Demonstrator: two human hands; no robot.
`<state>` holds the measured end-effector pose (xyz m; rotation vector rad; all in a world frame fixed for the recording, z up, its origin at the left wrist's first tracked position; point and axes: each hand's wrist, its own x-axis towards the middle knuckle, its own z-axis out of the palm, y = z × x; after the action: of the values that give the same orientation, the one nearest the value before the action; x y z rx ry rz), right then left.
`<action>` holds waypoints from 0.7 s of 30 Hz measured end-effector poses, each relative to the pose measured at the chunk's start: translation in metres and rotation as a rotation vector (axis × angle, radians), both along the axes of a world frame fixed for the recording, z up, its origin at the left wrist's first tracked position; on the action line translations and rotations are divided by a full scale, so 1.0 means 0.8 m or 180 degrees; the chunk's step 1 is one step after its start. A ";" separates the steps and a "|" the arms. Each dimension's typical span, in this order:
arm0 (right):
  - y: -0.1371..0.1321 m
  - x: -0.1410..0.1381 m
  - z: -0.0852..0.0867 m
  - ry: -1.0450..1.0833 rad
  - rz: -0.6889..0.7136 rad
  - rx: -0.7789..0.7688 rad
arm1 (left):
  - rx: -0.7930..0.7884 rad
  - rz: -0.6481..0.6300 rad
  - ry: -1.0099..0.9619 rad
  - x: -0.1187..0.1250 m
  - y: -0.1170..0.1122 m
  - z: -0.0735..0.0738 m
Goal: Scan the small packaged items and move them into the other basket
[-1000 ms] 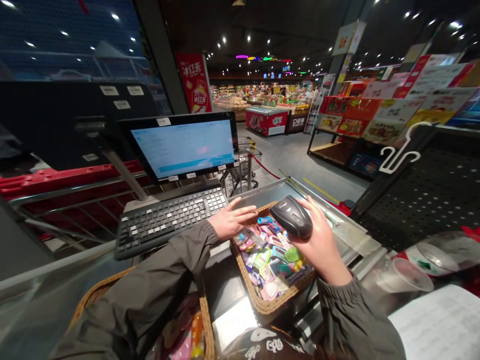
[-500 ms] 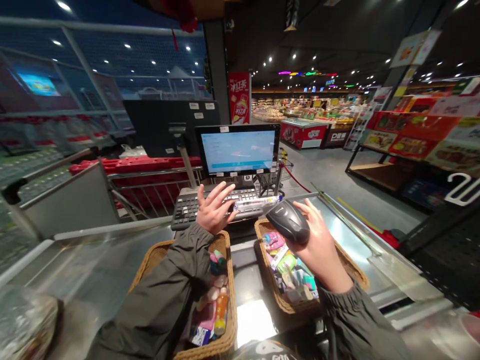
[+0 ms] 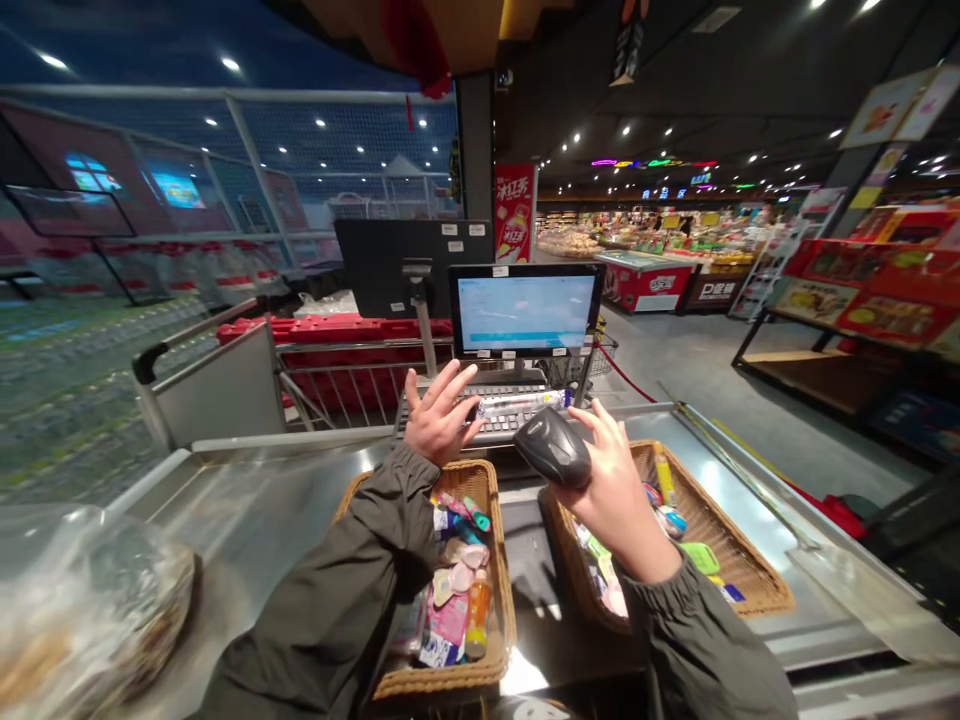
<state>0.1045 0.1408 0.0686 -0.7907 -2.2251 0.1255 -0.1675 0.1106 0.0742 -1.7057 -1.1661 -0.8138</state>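
Observation:
My right hand (image 3: pixel 611 490) is wrapped round a black handheld barcode scanner (image 3: pixel 553 448), whose head points left. Between the thumb and index finger of my left hand (image 3: pixel 441 415) is one end of a slim, whitish see-through packet (image 3: pixel 523 403) with a blue end; my other left fingers are spread. The packet lies level in front of the scanner, above the black keyboard (image 3: pixel 499 435). Below my left hand stands a wicker basket (image 3: pixel 504 600) of small colourful goods, including an orange bottle (image 3: pixel 478 612). A second wicker basket (image 3: pixel 750 560) with small goods is partly behind my right forearm.
A lit monitor (image 3: pixel 525 312) stands behind the keyboard, with another dark screen (image 3: pixel 412 265) to its left. A clear plastic bag (image 3: pixel 90 600) lies on the metal counter (image 3: pixel 255 480) at left. Shopping trolleys (image 3: pixel 352 380) stand beyond; boxed goods (image 3: pixel 862 285) fill the right.
The view has swung left, so the surroundings sit further right. My right hand and the scanner have come closer to my left hand. Both hands keep their holds.

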 end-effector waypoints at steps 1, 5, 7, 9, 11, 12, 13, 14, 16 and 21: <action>-0.001 -0.002 -0.001 -0.0014 0.0018 -0.0004 | -0.0004 -0.0002 -0.0009 -0.002 -0.002 0.000; -0.003 -0.005 -0.005 -0.0032 0.0095 0.0020 | -0.0029 0.0032 -0.0023 -0.010 -0.010 0.000; -0.004 -0.007 -0.007 -0.0032 0.0111 0.0038 | -0.0053 0.0051 -0.0034 -0.014 -0.014 -0.001; -0.006 -0.010 -0.008 -0.0039 0.0123 0.0041 | -0.0062 0.0064 -0.0050 -0.018 -0.017 -0.001; -0.010 -0.012 -0.007 -0.0053 0.0138 0.0037 | -0.0074 0.0073 -0.0071 -0.020 -0.020 -0.001; -0.013 -0.014 -0.006 -0.0053 0.0138 0.0030 | -0.0080 0.0071 -0.0082 -0.021 -0.022 -0.002; -0.016 -0.016 -0.005 -0.0044 0.0128 0.0019 | -0.0088 0.0071 -0.0088 -0.022 -0.024 -0.002; -0.018 -0.018 -0.004 -0.0031 0.0114 0.0005 | -0.0091 0.0075 -0.0091 -0.023 -0.026 -0.002; -0.024 -0.021 -0.002 0.0009 0.0082 -0.0019 | -0.0075 0.0091 -0.0079 -0.024 -0.030 -0.001; -0.034 -0.027 -0.002 0.0013 0.0086 -0.0065 | -0.0070 0.0131 -0.0058 -0.030 -0.038 -0.001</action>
<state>0.0826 0.1140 0.0673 -0.7707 -2.2344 0.1629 -0.1917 0.0801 0.0736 -1.6900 -1.2226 -0.7955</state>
